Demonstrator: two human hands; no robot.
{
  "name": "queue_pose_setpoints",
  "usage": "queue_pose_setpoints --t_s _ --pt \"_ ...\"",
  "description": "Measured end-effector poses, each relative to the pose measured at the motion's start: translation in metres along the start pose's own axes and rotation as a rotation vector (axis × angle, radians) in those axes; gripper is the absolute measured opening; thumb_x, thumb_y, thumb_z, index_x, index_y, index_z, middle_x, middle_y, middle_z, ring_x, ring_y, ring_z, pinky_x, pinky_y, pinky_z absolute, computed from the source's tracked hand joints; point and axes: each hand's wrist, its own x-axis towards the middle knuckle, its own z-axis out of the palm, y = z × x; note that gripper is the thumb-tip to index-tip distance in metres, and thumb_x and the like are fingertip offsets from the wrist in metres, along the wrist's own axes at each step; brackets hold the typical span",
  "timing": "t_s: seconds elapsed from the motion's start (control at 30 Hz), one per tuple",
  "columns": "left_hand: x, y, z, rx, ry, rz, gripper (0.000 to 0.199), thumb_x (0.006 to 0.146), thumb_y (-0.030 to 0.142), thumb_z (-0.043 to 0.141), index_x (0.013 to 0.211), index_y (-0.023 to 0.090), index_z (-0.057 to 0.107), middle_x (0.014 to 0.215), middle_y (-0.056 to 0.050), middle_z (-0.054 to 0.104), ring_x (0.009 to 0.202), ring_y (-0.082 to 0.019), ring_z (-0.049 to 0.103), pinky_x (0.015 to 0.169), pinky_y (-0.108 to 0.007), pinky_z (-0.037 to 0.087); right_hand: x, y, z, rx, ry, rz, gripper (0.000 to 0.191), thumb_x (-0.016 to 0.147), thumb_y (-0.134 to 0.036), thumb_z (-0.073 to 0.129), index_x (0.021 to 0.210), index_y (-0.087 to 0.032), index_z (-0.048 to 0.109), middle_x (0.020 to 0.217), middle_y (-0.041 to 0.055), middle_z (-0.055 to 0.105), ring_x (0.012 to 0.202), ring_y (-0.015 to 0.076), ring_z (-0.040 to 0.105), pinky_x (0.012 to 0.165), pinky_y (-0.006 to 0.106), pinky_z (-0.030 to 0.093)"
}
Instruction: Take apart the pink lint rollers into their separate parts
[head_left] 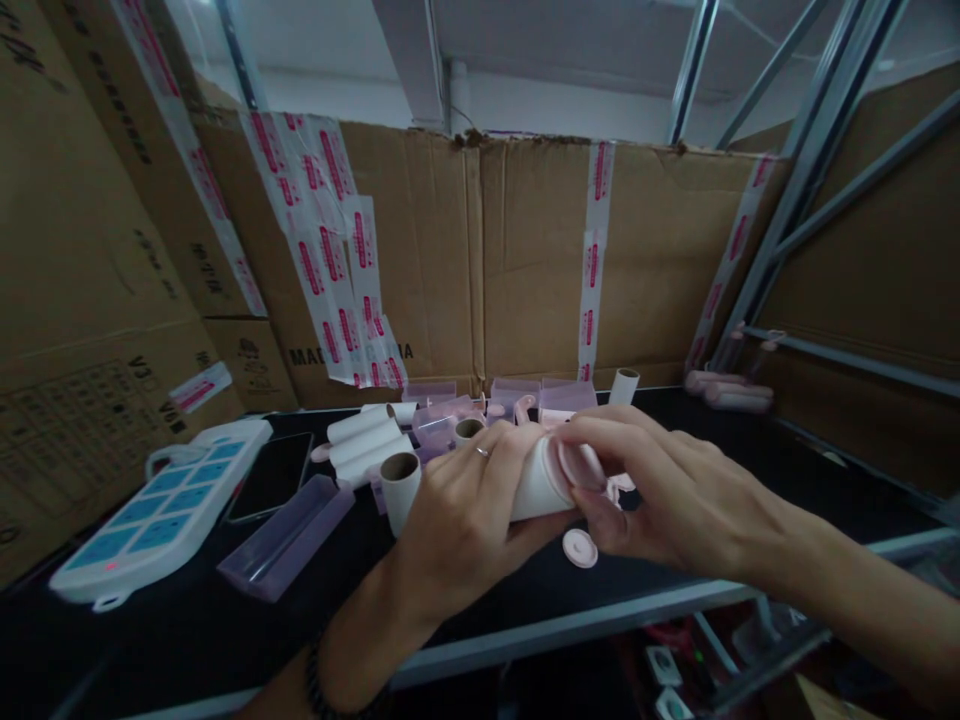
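Observation:
My left hand point(457, 515) is closed around a white paper roll point(534, 487), held on its side above the front of the black table. At the roll's right end, my right hand point(667, 490) pinches a round pink cap point(583, 466) between thumb and fingers. The cap sits against the roll's end, beside a pink rim; how far it is seated I cannot tell. Below the hands a loose pink disc point(580, 548) lies on the table. An upright white roll point(402, 492) with a brown core stands just left of my left hand.
Several white rolls point(367, 445) lie behind, near translucent purple boxes point(566, 396). An open purple tray point(289, 540), a dark phone point(274, 477) and a white power strip point(172, 505) occupy the left. Pink-and-white rollers point(731, 390) lie back right. Cardboard walls point(525, 250) enclose the table.

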Motion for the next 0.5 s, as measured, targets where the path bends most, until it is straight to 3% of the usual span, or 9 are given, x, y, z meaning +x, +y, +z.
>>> queue_pose_setpoints --t_s 0.17,0.37,0.5 --pt "-0.002 0.000 0.001 0.076 -0.057 -0.058 0.035 0.101 0.048 0.055 0.122 0.019 0.051 0.106 -0.010 0.075 0.090 -0.026 0.076 0.071 -0.033 0.056 0.002 -0.004 0.002 -0.187 -0.102 -0.102 0.041 0.102 -0.019 0.039 0.140 -0.003 0.042 0.122 0.0227 0.068 0.089 0.0255 0.074 0.055 0.032 0.059" --pt "-0.002 0.004 0.002 0.057 -0.035 -0.073 0.034 0.104 0.046 0.048 0.125 0.018 0.048 0.105 -0.010 0.075 0.088 -0.025 0.077 0.071 -0.033 0.057 0.004 -0.010 0.004 -0.287 -0.073 -0.073 0.032 0.105 -0.019 0.034 0.132 -0.006 0.046 0.116 0.0217 0.068 0.074 0.0238 0.072 0.045 0.033 0.052" --pt "-0.005 0.007 0.008 0.086 0.018 -0.083 0.041 0.104 0.050 0.049 0.128 0.017 0.046 0.105 -0.011 0.075 0.089 -0.025 0.077 0.073 -0.033 0.059 0.000 -0.012 0.007 -0.250 -0.092 0.001 0.031 0.106 -0.023 0.032 0.131 -0.010 0.045 0.122 0.0216 0.065 0.077 0.0241 0.073 0.047 0.033 0.054"
